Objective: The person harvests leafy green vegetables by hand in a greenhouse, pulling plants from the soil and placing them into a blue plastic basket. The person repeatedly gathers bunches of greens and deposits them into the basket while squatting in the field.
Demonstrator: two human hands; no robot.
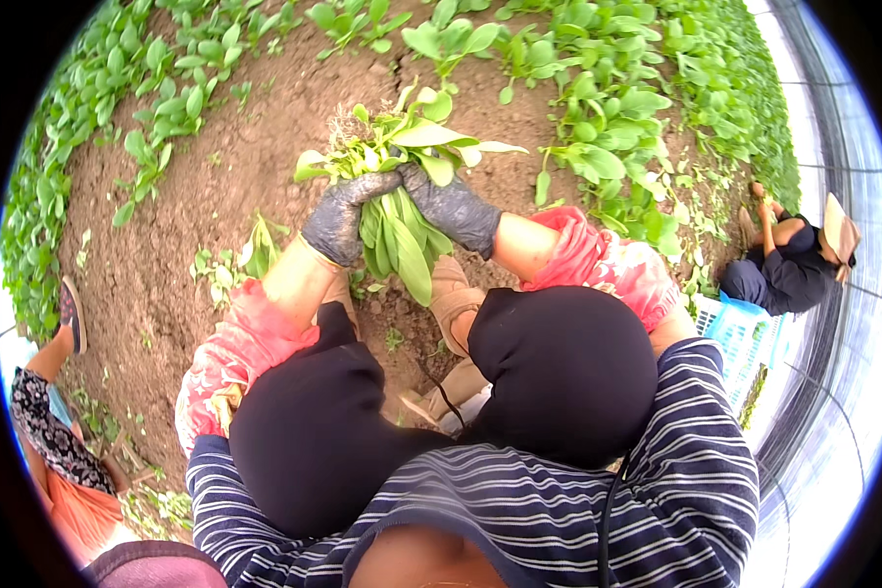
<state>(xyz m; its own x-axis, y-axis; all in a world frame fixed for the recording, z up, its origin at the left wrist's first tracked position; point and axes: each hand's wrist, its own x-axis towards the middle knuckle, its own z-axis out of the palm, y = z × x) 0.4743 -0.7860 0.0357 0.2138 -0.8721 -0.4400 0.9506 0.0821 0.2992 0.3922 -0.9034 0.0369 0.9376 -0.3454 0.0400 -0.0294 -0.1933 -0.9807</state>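
Between my knees and the planted rows I hold a bunch of leafy green vegetable plants (pixel 404 235) with both hands. My left hand (pixel 345 213), in a dirty dark glove, wraps the bunch from the left. From the other side my right hand (pixel 452 206), gloved the same way, closes around it, and the fingers meet near the stems. Broad leaves hang down below the hands, while more leaves fan out above them to the right. Pale, thin roots (pixel 349 128) with soil on them stick out at the upper left.
Bare brown soil (pixel 154 257) surrounds me, with leafy rows (pixel 603 147) ahead. Loose plants (pixel 261 250) lie left of my hands. A blue plastic crate (pixel 739 338) stands at right, beside a seated person (pixel 786 257) in a hat. Another person (pixel 66 434) is at left.
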